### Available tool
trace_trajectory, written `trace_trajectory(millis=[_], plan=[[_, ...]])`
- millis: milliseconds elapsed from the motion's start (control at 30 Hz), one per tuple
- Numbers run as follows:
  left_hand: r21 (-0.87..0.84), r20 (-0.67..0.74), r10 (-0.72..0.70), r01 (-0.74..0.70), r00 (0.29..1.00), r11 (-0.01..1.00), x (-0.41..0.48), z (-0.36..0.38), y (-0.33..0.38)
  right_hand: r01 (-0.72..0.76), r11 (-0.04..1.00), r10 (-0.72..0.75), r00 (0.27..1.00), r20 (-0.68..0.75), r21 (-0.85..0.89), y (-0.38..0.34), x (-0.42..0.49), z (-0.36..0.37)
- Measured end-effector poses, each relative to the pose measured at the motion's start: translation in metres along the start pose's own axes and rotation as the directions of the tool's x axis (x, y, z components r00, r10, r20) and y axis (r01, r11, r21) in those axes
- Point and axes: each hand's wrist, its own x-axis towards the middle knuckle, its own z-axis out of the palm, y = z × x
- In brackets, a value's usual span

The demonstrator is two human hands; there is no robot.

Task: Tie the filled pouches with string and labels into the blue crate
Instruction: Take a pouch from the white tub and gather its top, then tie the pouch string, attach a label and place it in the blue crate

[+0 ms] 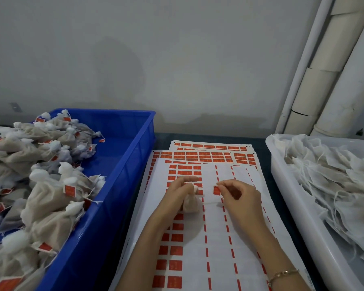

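Left grip [180,193], right grip [239,198], both pinched.

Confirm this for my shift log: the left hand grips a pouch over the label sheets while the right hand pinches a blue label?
Not quite: in the head view the label pinched by the right hand is red, not blue. The left hand does grip a pouch over the label sheets.

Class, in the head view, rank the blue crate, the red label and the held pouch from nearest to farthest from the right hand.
1. Red label, pinched by the right hand.
2. Pouch, just left, in the left hand.
3. Blue crate, far left.
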Motion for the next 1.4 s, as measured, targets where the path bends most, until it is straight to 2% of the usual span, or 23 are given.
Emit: trace_trajectory(millis=[100, 167, 300, 400, 467, 567, 667, 833, 967, 1067, 1167, 1233, 1400], plan=[[-0.003, 0.027, 0.077, -0.077, 0.997, 0.997, -0.010, -0.005, -0.006, -0.021, 0.998, 0.022, 1.000, -0.004, 0.062, -0.001, 0.002, -0.003], [0.016, 0.038, 0.100, -0.100, 0.994, 0.995, -0.015, -0.006, -0.007, -0.034, 0.993, 0.029, 0.999, 0.044, 0.116, -0.004, 0.001, -0.004], [0.131, -0.023, 0.125, -0.121, 0.992, 0.984, -0.028, -0.001, -0.007, -0.004, 0.992, -0.027, 0.970, 0.242, 0.126, -0.012, -0.001, -0.002], [0.270, -0.104, 0.151, -0.119, 0.983, 0.956, -0.043, -0.001, -0.012, 0.021, 0.997, -0.049, 0.896, 0.442, 0.069, -0.016, -0.004, 0.002], [0.345, -0.124, 0.161, -0.109, 0.979, 0.932, -0.051, 0.001, -0.015, 0.051, 0.999, -0.037, 0.858, 0.512, -0.013, -0.014, -0.007, 0.007], [0.353, -0.179, 0.127, -0.057, 0.976, 0.934, -0.063, 0.004, -0.013, 0.098, 0.988, -0.029, 0.874, 0.485, -0.119, -0.014, -0.011, 0.014], [0.370, -0.191, 0.175, -0.094, 0.966, 0.924, -0.070, 0.002, -0.003, 0.121, 0.987, -0.060, 0.886, 0.460, -0.104, -0.021, -0.012, 0.013], [0.470, -0.333, 0.263, -0.082, 0.906, 0.879, -0.102, -0.013, 0.038, 0.226, 0.973, -0.178, 0.865, 0.468, -0.048, -0.070, -0.014, 0.002], [0.546, -0.417, 0.380, -0.106, 0.826, 0.831, -0.156, -0.046, 0.080, 0.329, 0.935, -0.350, 0.804, 0.481, 0.129, -0.134, -0.031, -0.007], [0.600, -0.420, 0.489, -0.170, 0.764, 0.782, -0.204, -0.088, 0.095, 0.354, 0.887, -0.462, 0.712, 0.529, 0.297, -0.178, -0.052, 0.000], [0.519, -0.379, 0.421, -0.187, 0.824, 0.834, -0.242, -0.136, 0.096, 0.435, 0.829, -0.556, 0.575, 0.600, 0.351, -0.208, -0.073, 0.023], [0.518, -0.359, 0.341, -0.119, 0.869, 0.847, -0.255, -0.166, 0.090, 0.461, 0.811, -0.576, 0.514, 0.636, 0.361, -0.218, -0.085, 0.044], [0.538, -0.377, 0.170, 0.066, 0.911, 0.840, -0.258, -0.206, 0.063, 0.540, 0.794, -0.561, 0.473, 0.680, 0.279, -0.220, -0.102, 0.090]])
